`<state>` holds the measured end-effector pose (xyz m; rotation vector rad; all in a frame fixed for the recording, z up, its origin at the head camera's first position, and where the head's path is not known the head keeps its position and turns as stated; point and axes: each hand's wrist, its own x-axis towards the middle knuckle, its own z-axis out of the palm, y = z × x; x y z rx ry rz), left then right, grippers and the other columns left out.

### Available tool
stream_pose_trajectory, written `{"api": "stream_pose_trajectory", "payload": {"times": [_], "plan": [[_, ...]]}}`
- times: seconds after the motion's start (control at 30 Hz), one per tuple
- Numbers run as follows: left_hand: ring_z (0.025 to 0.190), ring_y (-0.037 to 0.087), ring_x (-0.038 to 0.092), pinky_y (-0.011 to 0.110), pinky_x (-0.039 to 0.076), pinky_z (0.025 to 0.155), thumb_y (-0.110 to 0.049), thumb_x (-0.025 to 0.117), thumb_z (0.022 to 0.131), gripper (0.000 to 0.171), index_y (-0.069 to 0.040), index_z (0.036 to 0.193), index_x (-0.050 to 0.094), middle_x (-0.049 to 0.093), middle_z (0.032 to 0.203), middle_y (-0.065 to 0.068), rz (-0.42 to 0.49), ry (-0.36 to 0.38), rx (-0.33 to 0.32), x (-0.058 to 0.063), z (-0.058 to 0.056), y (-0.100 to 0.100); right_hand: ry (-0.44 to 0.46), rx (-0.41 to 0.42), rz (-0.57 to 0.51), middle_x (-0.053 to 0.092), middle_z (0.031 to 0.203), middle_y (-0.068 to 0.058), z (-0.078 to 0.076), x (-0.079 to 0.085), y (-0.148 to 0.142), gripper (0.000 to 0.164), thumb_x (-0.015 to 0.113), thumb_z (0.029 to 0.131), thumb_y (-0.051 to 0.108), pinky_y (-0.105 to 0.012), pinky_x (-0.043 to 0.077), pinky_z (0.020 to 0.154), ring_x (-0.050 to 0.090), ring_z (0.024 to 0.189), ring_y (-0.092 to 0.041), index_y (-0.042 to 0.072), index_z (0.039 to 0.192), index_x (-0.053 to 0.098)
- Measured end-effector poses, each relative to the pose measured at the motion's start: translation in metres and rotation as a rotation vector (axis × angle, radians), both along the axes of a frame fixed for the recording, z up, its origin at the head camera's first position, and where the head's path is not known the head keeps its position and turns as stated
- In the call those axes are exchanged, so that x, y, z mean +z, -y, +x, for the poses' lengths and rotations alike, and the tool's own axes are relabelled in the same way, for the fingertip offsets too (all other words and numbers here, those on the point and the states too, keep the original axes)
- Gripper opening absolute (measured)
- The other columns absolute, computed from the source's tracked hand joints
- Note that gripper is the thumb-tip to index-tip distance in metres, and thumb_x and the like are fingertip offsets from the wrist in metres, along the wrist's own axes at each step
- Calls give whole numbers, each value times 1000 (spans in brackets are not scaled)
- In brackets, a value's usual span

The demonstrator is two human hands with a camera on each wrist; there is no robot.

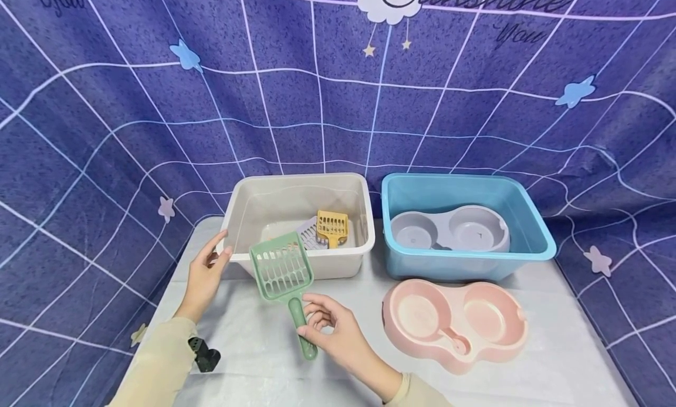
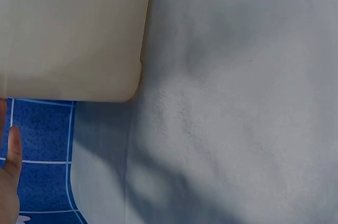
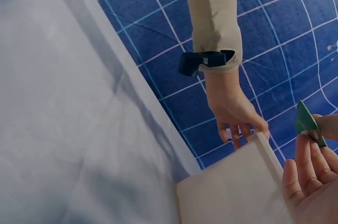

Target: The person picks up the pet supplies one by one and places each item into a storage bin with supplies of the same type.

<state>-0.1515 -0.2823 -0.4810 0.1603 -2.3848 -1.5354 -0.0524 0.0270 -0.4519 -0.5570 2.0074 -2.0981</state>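
Green slotted scoop, held before two bins on a covered table.
The green scoop [image 1: 287, 294] is held by its handle in the right hand [image 1: 338, 331], head raised across the front rim of the off-white bin [image 1: 338, 266]. The left hand [image 1: 203, 276] is placed at that bin's left front corner. In the bin are contained a yellow slotted scoop [image 1: 333, 238] and a lilac scoop [image 1: 307, 236], partly overlapped by it. In the blue bin [image 1: 449, 269], standing to the right, a grey-lilac double bowl [image 1: 442, 228] is held. A pink double bowl [image 1: 458, 328] is set on the white table cover [image 1: 253, 354] in front. The whole is backed by a blue-violet gridded curtain [image 1: 348, 111].
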Motion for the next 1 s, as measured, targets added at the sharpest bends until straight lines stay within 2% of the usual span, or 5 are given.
{"api": "stream_pose_trajectory", "payload": {"times": [0.13,0.4,0.87,1.0], "plan": [[91,8,56,11,44,75,-24,58,101,46,-18,147,51,51,142,9,-5,-12,9,0,0,0,-7,0,0,66,104,-14,-2,3,2,48,76,85,5,-20,50,77,58,83,-5,-3,129,59],[90,2,54,11,45,76,-22,59,101,47,-19,147,50,49,145,8,13,-27,-2,-2,-2,-1,-16,-2,5,66,104,-16,-7,6,5,49,76,84,2,-20,49,77,58,83,-5,-3,130,59],[94,8,50,12,43,77,-21,59,101,45,-20,145,53,49,145,3,23,-23,41,-6,-2,-2,-46,-6,9,66,104,-14,-18,16,11,50,76,84,1,-19,48,76,57,83,-6,-1,131,59],[94,6,48,12,42,76,-20,58,101,45,-16,145,52,49,142,6,37,-16,27,1,0,-4,-48,-3,10,66,104,-14,-22,22,12,51,76,83,-1,-18,48,76,57,83,-6,-1,131,58]]}}
